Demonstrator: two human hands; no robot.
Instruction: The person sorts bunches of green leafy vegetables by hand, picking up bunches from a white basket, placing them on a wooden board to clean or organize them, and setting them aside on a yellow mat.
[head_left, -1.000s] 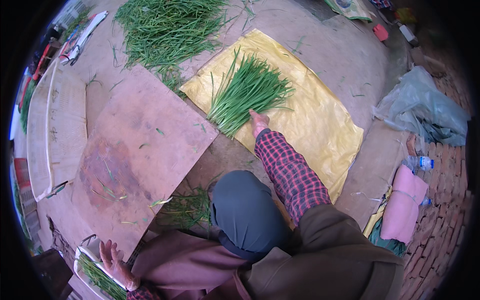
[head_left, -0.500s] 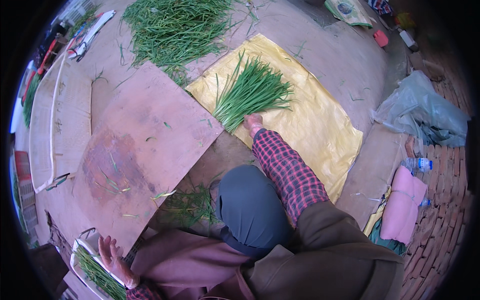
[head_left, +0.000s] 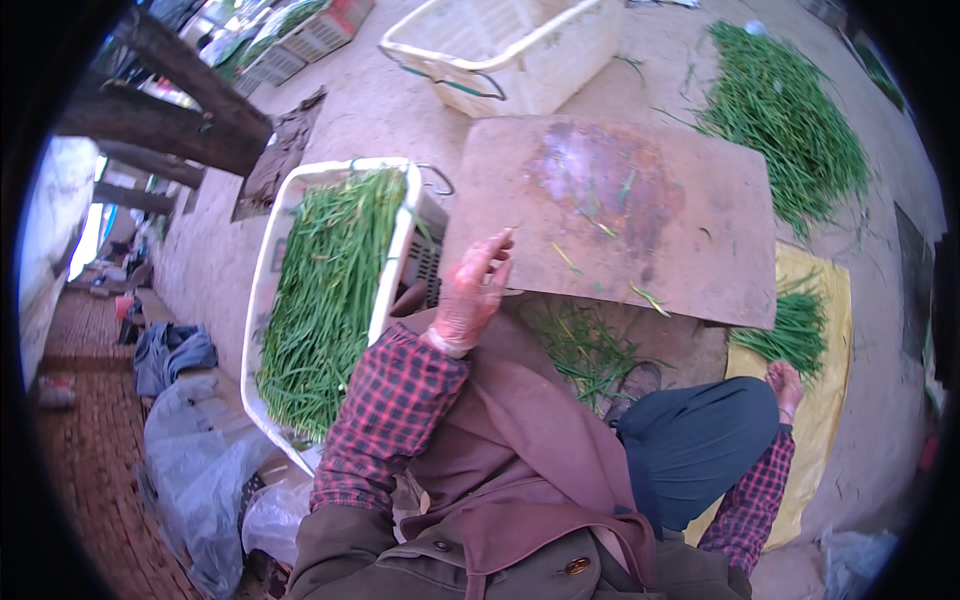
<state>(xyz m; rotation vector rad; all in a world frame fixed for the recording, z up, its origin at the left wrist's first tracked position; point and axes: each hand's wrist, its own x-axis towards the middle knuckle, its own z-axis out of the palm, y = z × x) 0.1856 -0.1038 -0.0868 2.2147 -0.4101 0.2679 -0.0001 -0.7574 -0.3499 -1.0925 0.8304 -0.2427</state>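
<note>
My left hand (head_left: 472, 295) is raised with nothing in it, its fingers stretched out and somewhat apart. It is between the brown board (head_left: 610, 240) and a white crate (head_left: 255, 330) filled with long green leaves (head_left: 330, 300) that look like chives. At the right, my right hand (head_left: 784, 388) reaches down to the near edge of a bundle of chives (head_left: 795, 330). The bundle lies on a yellow sheet (head_left: 832, 400). The right fingertips meet the leaves and are small and partly hidden, so their grip is unclear.
A large loose heap of green leaves (head_left: 785, 120) lies at the far right. Another white crate (head_left: 540, 65) stands beyond the board. Scraps of leaves (head_left: 585, 345) lie by my knee. Wooden posts (head_left: 170, 130) stand far left; clear plastic sheeting (head_left: 200, 480) lies near left.
My view has swung left, bringing the filled crate fully into sight. My left hand is now higher, beside the board. My right hand remains by the bundle on the yellow sheet.
</note>
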